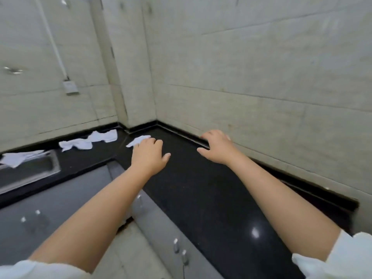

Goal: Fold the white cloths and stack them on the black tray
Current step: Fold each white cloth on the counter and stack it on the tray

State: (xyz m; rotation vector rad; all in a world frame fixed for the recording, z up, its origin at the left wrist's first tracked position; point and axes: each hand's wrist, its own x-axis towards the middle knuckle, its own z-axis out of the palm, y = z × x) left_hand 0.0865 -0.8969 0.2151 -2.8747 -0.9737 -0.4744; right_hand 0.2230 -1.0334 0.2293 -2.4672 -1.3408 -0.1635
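Note:
A small white cloth (pixel 138 140) lies on the black countertop (pixel 201 188) near the inner corner. My left hand (pixel 148 156) reaches over it, fingertips touching its near edge; whether it grips the cloth I cannot tell. My right hand (pixel 218 149) hovers over the counter's back edge by the wall, fingers apart, holding nothing. Two crumpled white cloths (pixel 76 144) (pixel 104 136) lie further left on the counter. Another white cloth (pixel 19 158) drapes over the sink's far rim. No black tray is in view.
A steel sink (pixel 30 172) is set in the counter at the left. Grey cabinet doors with metal handles (pixel 177 246) run below the L-shaped counter. Tiled walls close the corner; a wall socket (pixel 69 87) sits above the left run.

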